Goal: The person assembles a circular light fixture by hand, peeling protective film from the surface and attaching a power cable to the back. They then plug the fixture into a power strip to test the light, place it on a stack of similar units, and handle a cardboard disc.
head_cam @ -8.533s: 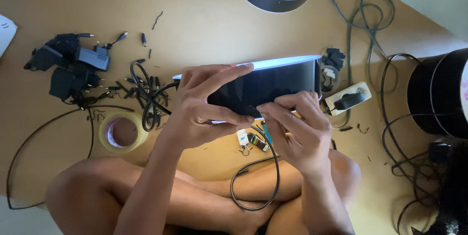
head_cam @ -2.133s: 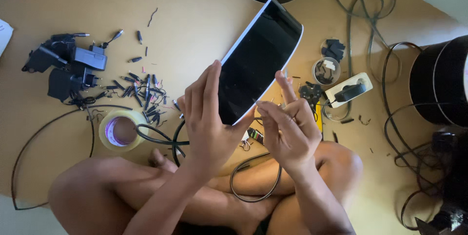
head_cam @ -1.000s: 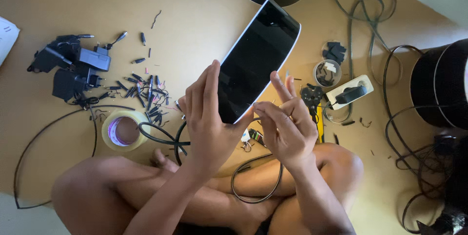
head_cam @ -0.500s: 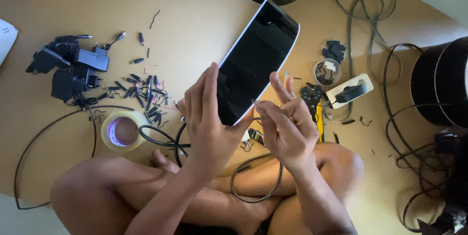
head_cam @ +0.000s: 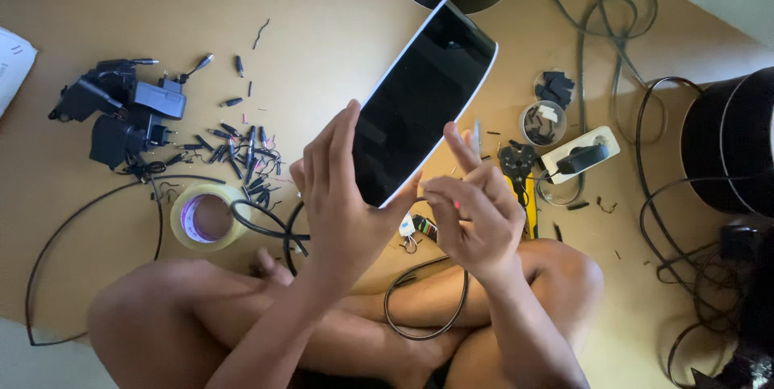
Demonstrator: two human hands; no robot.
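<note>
My left hand [head_cam: 343,195] grips the near end of a long curved black panel with a white rim [head_cam: 423,99], held tilted up and away to the right. My right hand [head_cam: 472,212] is beside the panel's lower right edge, fingers pinched on a thin wire or small part that I cannot make out. Under the hands, small electronic bits [head_cam: 415,228] lie on the tan floor, and a black cable loop [head_cam: 427,300] rests on my crossed legs.
A roll of clear tape [head_cam: 205,216] and scattered black plug tips [head_cam: 242,155] lie left, with black power adapters [head_cam: 121,111] further left. A white power strip [head_cam: 576,155], a small round tub [head_cam: 542,121], black cables and a black round drum [head_cam: 730,143] are right.
Long ago the panel lay level across both hands; it is now turned up toward the upper right. Over the last second the hands and panel have barely moved.
</note>
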